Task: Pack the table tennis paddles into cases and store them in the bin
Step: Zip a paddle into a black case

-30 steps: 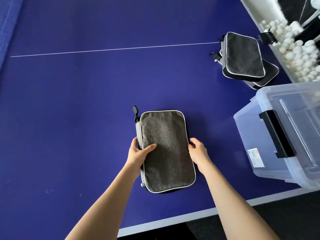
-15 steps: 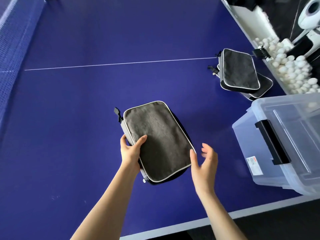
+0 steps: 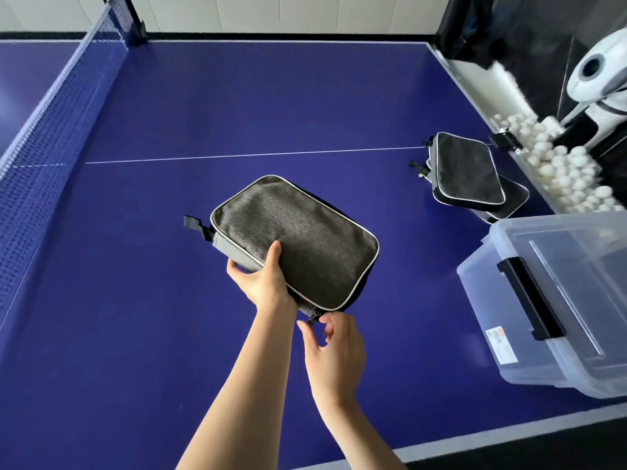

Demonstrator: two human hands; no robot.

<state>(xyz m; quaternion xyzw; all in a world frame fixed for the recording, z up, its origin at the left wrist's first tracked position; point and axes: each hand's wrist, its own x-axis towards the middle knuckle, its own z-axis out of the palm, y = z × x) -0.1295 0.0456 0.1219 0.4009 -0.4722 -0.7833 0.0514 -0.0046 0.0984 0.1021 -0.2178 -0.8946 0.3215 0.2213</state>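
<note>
A dark grey paddle case (image 3: 298, 239) with pale piping is lifted off the blue table (image 3: 135, 334) and turned diagonally. My left hand (image 3: 263, 279) grips its near long edge, thumb on top. My right hand (image 3: 334, 351) is just below the case's near corner, fingers loosely curled beside the small zipper pull (image 3: 315, 315), touching or almost touching it. A clear plastic bin (image 3: 556, 300) with its lid on and a black latch stands at the right. No bare paddle is visible.
Two more grey cases (image 3: 470, 174) are stacked at the right, beyond the bin. A trough of white balls (image 3: 556, 167) and a white ball machine (image 3: 600, 72) run along the right edge. The net (image 3: 51, 130) crosses at the left.
The case has been raised and rotated further, its far end swinging right. My right hand left the case's right edge and came down to the zipper corner. The view tilted up.
</note>
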